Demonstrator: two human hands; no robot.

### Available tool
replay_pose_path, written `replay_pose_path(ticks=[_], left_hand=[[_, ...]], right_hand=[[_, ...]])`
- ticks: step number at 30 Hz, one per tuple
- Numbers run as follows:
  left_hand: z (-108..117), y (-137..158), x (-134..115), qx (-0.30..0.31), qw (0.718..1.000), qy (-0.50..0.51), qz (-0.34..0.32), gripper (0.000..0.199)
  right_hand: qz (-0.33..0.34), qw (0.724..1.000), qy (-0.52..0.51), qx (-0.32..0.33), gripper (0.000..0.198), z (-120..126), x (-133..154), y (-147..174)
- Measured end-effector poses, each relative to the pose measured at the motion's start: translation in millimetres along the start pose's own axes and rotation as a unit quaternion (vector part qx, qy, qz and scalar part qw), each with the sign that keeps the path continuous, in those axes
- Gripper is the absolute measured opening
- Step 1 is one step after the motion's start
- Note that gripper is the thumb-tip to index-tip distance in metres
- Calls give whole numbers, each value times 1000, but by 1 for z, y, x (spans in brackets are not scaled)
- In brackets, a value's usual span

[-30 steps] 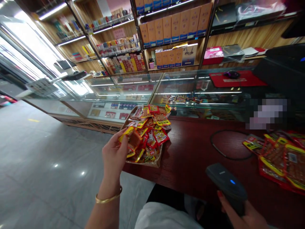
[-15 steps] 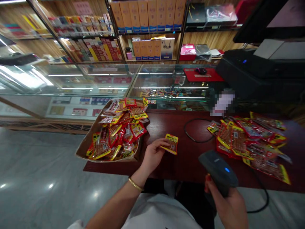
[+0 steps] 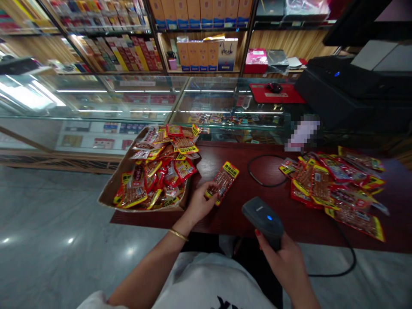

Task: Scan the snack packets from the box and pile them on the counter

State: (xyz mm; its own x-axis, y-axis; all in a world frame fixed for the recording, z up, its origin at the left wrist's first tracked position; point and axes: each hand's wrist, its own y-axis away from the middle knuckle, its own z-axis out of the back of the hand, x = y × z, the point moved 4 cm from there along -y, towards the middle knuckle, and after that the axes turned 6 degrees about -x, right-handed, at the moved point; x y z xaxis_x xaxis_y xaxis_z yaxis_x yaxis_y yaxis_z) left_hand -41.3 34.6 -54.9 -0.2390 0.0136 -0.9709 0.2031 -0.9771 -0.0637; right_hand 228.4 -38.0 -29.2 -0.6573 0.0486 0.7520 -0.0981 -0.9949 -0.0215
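My left hand (image 3: 203,201) pinches the lower left edge of a red and yellow snack packet (image 3: 226,179), its clear middle showing brown sticks. The packet is over the dark red tabletop (image 3: 238,219). My right hand (image 3: 283,257) is wrapped around the handle of a black barcode scanner (image 3: 262,218) with a lit blue spot, its head toward the packet. To the left of my left hand stands an open cardboard box (image 3: 107,195) full of similar packets (image 3: 135,189). On the right lies a loose pile of such packets (image 3: 322,182).
A black cable (image 3: 352,253) hangs from the table's front edge on the right, and part of it loops on the tabletop. Behind the table is a glass display counter (image 3: 222,96) with a mouse (image 3: 273,87) on a red pad. A black machine (image 3: 341,92) stands at the right.
The packet in my left hand has turned so its front shows more fully. My right hand has brought the scanner left, closer to the packet. The view has tilted slightly down.
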Motion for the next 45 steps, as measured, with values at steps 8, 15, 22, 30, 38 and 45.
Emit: replay_pose_path(ticks=[8, 15, 22, 30, 38, 45], left_hand=[[0, -3, 17, -20, 996, 79, 48, 36], [1, -4, 17, -34, 992, 105, 62, 37], [2, -4, 20, -57, 993, 79, 72, 36], [-3, -10, 3, -52, 984, 127, 111, 42], [-137, -50, -57, 85, 923, 305, 219, 38], [-251, -92, -134, 276, 869, 329, 244, 29]], right_hand=[[48, 997, 9, 59, 34, -8, 6, 6], [30, 997, -9, 66, 35, -8, 11, 10], [25, 997, -7, 68, 36, -11, 7, 10], [27, 994, -97, 37, 28, -5, 17, 1], [-24, 995, -98, -19, 23, 22, -7, 4], [-30, 994, -85, -61, 23, 29, -14, 9]])
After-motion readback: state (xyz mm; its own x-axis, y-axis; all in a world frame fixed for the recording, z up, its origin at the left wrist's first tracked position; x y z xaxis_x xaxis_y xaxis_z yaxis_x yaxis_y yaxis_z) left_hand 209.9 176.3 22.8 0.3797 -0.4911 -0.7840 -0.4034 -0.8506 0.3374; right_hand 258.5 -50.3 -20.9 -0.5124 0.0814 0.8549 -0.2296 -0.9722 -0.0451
